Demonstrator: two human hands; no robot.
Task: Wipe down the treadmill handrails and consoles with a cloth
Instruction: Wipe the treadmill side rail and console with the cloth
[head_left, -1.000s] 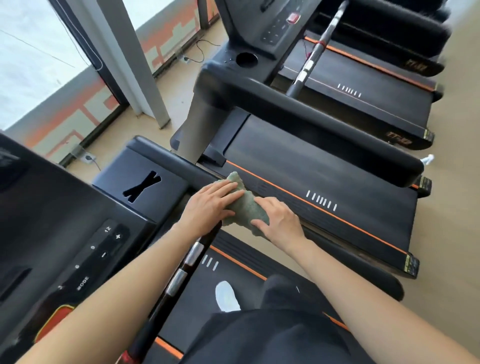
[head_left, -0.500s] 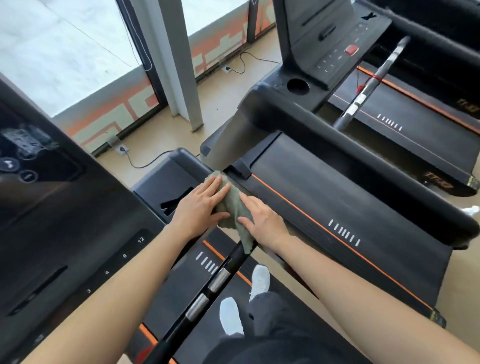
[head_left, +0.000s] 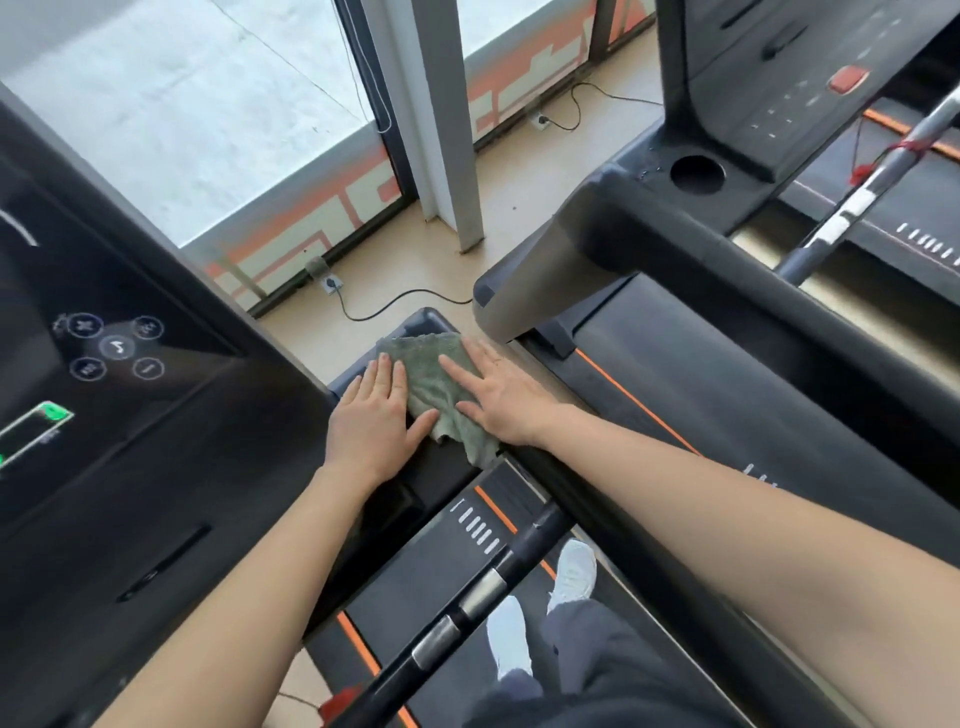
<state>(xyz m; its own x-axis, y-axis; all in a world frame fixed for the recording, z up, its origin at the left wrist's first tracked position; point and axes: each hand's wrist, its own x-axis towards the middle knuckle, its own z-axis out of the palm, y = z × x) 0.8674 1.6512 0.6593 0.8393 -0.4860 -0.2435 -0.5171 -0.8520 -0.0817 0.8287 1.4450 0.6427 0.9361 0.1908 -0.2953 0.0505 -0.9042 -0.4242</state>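
Cloth (head_left: 434, 384) between flat hands, fingers overlapping its edges, apparently pressing.

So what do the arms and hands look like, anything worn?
Left hand and right hand are bare: no gloves, no rings or watch visible. Left forearm and right forearm are bare too, with no sleeve in view. No cables or markings.
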